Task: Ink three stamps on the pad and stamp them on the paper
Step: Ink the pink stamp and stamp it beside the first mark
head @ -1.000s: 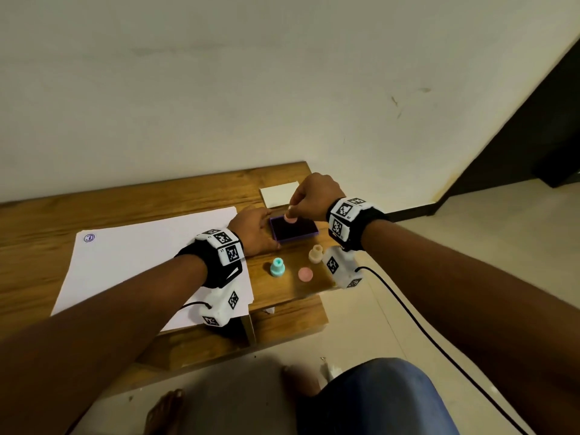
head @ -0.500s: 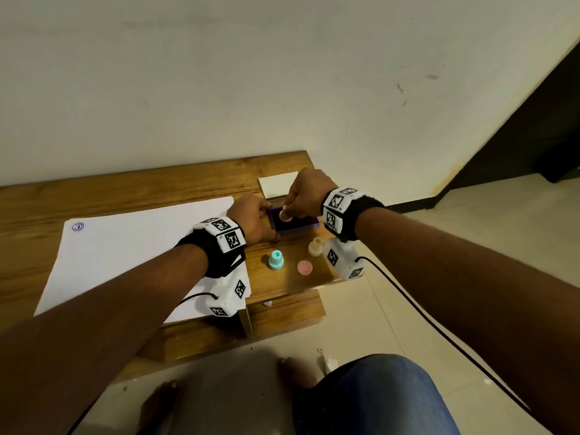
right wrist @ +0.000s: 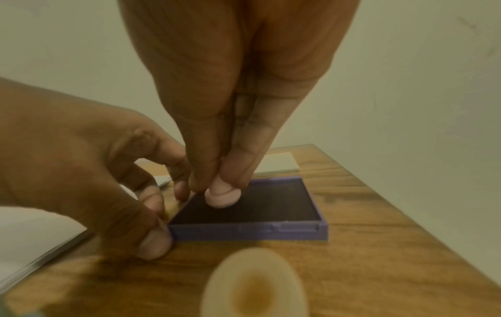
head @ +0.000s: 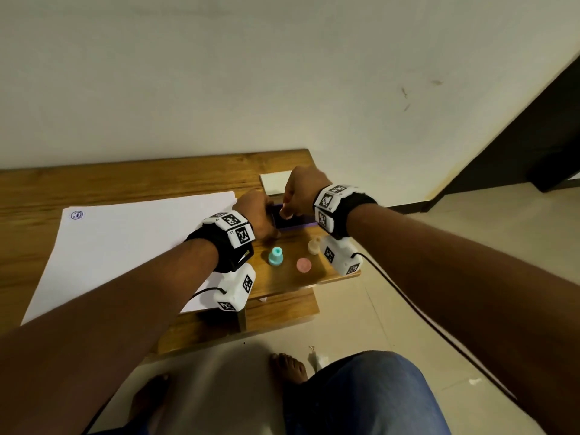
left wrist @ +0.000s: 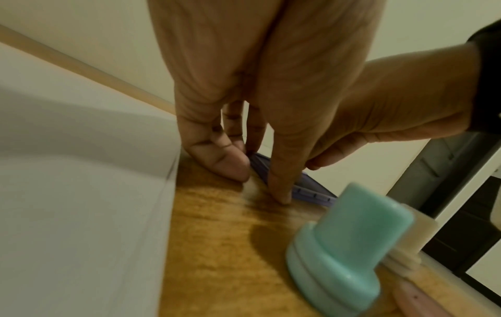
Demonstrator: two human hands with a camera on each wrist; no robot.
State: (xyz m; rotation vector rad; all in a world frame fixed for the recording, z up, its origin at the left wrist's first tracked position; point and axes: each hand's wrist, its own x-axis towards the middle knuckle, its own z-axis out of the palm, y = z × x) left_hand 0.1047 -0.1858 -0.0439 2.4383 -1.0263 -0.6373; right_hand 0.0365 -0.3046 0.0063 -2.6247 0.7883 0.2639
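Observation:
A purple ink pad (head: 295,223) (right wrist: 244,232) lies open on the low wooden table (head: 157,183). My right hand (head: 301,193) (right wrist: 216,182) pinches a small pink stamp (right wrist: 222,196) by its stem, face down on the dark ink near the pad's left side. My left hand (head: 260,215) (right wrist: 152,214) grips the pad's left edge (left wrist: 311,190) between thumb and fingers. A teal stamp (head: 276,256) (left wrist: 349,246) and a cream stamp (head: 314,245) (right wrist: 254,285) stand upright in front of the pad. The white paper (head: 125,246) lies to the left, with one blue print (head: 77,215) at its far corner.
A pink disc (head: 303,265) lies flat between the teal and cream stamps, close to the table's front edge. A white rectangular piece (head: 276,182) (right wrist: 279,165) sits behind the pad by the wall. My knee and bare feet are on the tiled floor below.
My right hand has shifted the pink stamp slightly left over the pad and lower. The left hand has closed in on the pad's left edge. My head has tilted.

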